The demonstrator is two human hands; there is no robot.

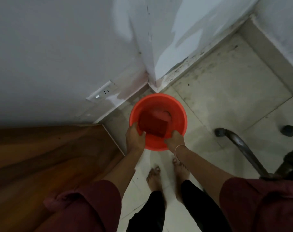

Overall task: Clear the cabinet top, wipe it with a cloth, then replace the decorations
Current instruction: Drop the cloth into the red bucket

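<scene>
Here, the wooden cabinet top [50, 156] is seen at the lower left against the grey wall [58, 47], with the tiled floor [226, 101] beside it. Over that floor, just past the cabinet's corner, an orange basin [160, 97] is held up by its near rim. A dark red cloth [153, 126] is seen lying flat in the bottom of the basin, between the two thumbs and just beyond them; whether it is touched by either cannot be told. Both arms are stretched forward and down. The rim is gripped by the left hand [135, 139] at the near left and by the right hand [175, 139] at the near right, each thumb hooked inside and the other fingers closed against the outer wall. A thin bangle [179, 147] is worn at the right wrist.
</scene>
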